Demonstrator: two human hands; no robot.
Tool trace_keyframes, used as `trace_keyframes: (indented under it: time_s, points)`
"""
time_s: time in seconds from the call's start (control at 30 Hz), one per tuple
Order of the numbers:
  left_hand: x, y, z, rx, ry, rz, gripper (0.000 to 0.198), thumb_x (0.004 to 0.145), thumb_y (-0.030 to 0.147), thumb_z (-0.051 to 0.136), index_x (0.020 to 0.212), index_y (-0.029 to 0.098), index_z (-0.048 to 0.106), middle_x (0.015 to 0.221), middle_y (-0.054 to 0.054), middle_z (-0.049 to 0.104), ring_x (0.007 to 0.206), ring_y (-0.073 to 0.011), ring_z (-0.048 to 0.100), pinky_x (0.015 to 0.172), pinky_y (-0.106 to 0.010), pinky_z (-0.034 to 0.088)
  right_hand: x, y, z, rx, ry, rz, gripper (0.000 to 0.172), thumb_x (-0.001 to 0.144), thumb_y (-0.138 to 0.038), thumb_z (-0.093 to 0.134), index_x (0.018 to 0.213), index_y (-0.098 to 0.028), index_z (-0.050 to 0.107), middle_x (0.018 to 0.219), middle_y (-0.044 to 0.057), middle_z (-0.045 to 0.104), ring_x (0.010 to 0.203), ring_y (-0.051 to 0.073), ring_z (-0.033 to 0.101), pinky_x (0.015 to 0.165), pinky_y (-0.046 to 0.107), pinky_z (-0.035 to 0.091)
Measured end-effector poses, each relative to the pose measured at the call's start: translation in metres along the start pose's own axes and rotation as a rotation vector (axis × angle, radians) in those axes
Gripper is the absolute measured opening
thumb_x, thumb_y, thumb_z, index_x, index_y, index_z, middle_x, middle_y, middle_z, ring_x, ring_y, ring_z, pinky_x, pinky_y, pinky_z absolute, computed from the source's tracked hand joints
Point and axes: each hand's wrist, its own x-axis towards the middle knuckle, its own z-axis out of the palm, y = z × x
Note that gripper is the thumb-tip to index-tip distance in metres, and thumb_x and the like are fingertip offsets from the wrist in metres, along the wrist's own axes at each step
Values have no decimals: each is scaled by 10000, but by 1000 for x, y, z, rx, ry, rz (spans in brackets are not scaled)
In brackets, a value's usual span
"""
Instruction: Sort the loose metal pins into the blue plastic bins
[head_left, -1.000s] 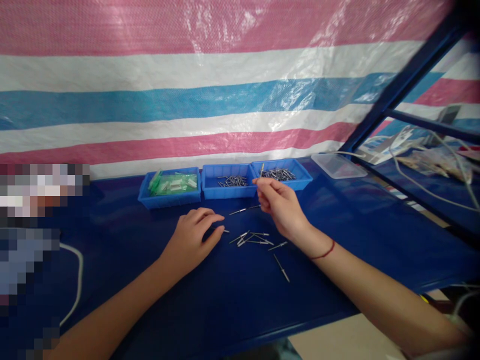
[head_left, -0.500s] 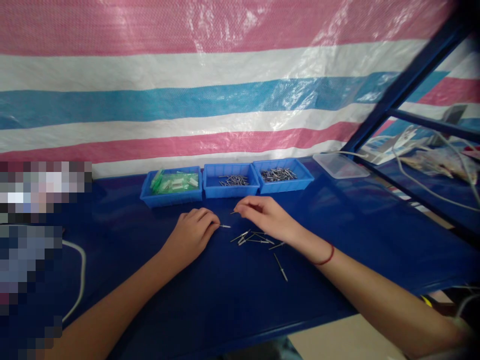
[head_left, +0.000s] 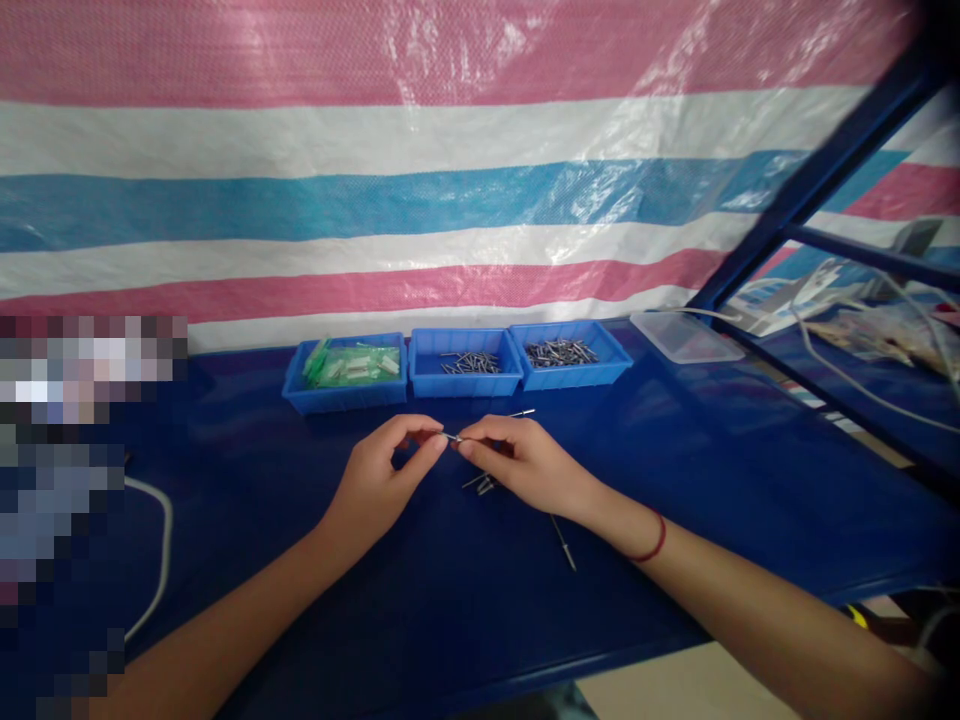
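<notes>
My left hand (head_left: 394, 465) pinches a thin metal blind rivet (head_left: 451, 437) between thumb and forefinger, just above the blue table. From the other side, the fingertips of my right hand (head_left: 521, 455) are closed on the same rivet. Behind the right hand's knuckles another rivet (head_left: 528, 412) sticks out; whether it lies on the table or touches the hand I cannot tell. Several loose rivets (head_left: 486, 484) lie partly hidden under my right hand. One single rivet (head_left: 564, 546) lies nearer the front edge.
Three blue bins stand in a row at the back: the left bin (head_left: 345, 398) holds green bags with white pieces, the middle bin (head_left: 465, 383) and right bin (head_left: 577, 374) hold rivets. A clear plastic lid (head_left: 686, 337) lies right. A white cable (head_left: 166, 530) runs at left.
My hands have come together, the right moving slightly down and the left rising, so their fingertips meet at one rivet. A rivet now shows behind my right hand.
</notes>
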Motion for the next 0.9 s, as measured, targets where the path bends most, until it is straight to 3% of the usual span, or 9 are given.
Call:
trace_keyframes:
  time_s: [0.17, 0.43, 0.9]
  points:
    - [1, 3, -2, -40, 2, -16, 149, 852, 326, 582, 893, 202, 652, 868, -14, 705, 795, -167, 646, 757, -291, 504, 0, 0, 1, 5, -18, 13, 239, 899, -326, 517, 850, -172, 694, 794, 33, 661, 691, 135, 571, 639, 264, 437]
    - [0, -3, 0, -28, 1, 10, 158, 859, 330, 575, 929, 212, 654, 897, -13, 705, 821, -170, 650, 760, -290, 507, 0, -1, 1, 35, 26, 16, 191, 885, -286, 530, 887, -176, 687, 821, 34, 669, 730, 139, 588, 662, 267, 456]
    - [1, 2, -2, 17, -7, 74, 87, 861, 258, 584, 908, 212, 641, 881, 0, 672, 802, -145, 612, 760, -267, 476, -1, -2, 3, 187, 133, 113, 102, 829, -273, 590, 838, -175, 616, 651, -23, 552, 533, 90, 473, 496, 226, 366]
